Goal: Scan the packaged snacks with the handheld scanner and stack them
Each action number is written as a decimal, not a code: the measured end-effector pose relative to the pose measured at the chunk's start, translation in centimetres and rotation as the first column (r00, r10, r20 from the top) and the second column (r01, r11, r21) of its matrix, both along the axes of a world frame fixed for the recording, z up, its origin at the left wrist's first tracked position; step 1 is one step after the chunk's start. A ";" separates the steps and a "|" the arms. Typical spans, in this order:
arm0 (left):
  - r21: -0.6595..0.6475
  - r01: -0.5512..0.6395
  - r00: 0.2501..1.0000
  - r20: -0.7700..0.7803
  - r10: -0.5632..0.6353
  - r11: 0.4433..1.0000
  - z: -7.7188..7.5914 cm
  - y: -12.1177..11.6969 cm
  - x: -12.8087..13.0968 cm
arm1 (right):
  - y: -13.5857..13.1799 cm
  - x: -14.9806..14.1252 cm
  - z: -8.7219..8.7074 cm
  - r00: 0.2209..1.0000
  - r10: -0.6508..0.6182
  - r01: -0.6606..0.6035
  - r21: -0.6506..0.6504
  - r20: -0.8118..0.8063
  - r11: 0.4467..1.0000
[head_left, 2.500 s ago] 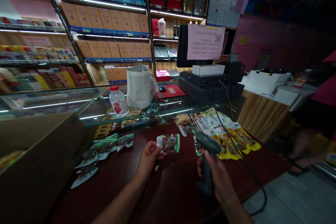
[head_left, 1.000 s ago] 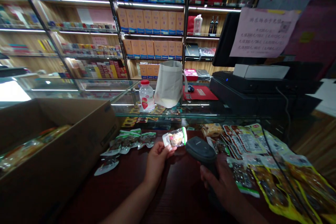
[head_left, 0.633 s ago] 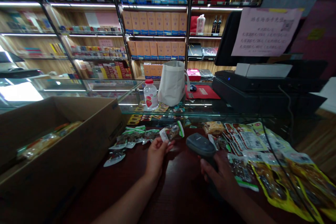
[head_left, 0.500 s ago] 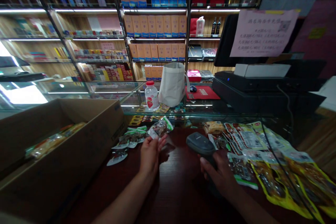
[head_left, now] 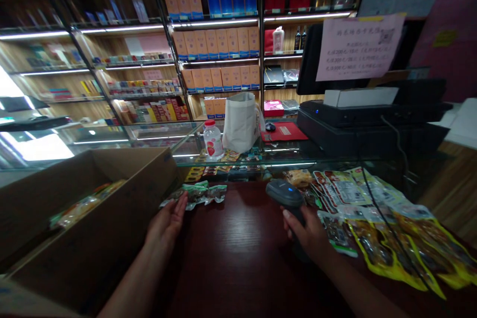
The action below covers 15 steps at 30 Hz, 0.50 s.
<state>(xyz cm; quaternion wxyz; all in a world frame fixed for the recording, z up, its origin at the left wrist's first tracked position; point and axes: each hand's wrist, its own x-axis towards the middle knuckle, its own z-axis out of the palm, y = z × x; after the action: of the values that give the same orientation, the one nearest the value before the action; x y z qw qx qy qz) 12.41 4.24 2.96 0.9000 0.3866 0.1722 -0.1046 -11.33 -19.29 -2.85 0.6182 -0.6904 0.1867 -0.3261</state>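
- Barcode scanner [head_left: 285,194]: black, handheld, in R hand [head_left: 304,232], head pointing fwd, above tabletop [head_left: 238,253], near front edge of glass display case [head_left: 253,163].
- R hand fingers [head_left: 294,223]: clenched round grip, grasping scanner.
- L hand [head_left: 164,224]: palm open, holding nothing, on far side of tabletop by cardboard box [head_left: 152,171].
- L hand fingers [head_left: 179,209]: released, spread, tips touching L end of vacuum snack pkts [head_left: 194,194].
- Vacuum snack pkts: green-edged, in loose row on tabletop, just beside display case.
- Yellow-edged snack pkts [head_left: 387,243]: fanned out on tabletop, R of scanner, w/ black cord [head_left: 397,241] across them.
- Cardboard box: open, beside L hand, w/ more snack pkts [head_left: 85,207] inside.
- On display case: plastic bottle [head_left: 213,141], canvas tote bag [head_left: 241,123], red folder [head_left: 284,131], POS terminal [head_left: 372,119].
- Behind: lit shelves [head_left: 212,42] w/ boxed goods; pink notice [head_left: 359,47] on monitor, text too small to read.
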 end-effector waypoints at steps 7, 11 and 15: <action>0.060 0.121 0.992 0.035 -0.123 0.991 -0.6 -0.9 -5.5 | -3.0 -0.3 2.1 0.989 0.000 -0.023 0.156 0.145 0.987; 0.250 0.410 0.901 0.040 -0.432 0.877 -1.6 -6.0 -9.6 | -6.2 -1.6 3.7 0.969 -0.091 0.034 0.238 0.230 0.971; 0.576 0.625 0.552 0.151 -0.820 0.527 -3.7 -13.5 -11.2 | -8.6 -2.7 4.5 0.950 -0.140 0.065 0.263 0.278 0.963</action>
<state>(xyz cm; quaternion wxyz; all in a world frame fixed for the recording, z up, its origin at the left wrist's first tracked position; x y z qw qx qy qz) 1.20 -9.27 -0.78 0.6639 0.6351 -0.1804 -0.3512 -14.04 -27.87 1.68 0.7034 -0.5397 0.1682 -0.4309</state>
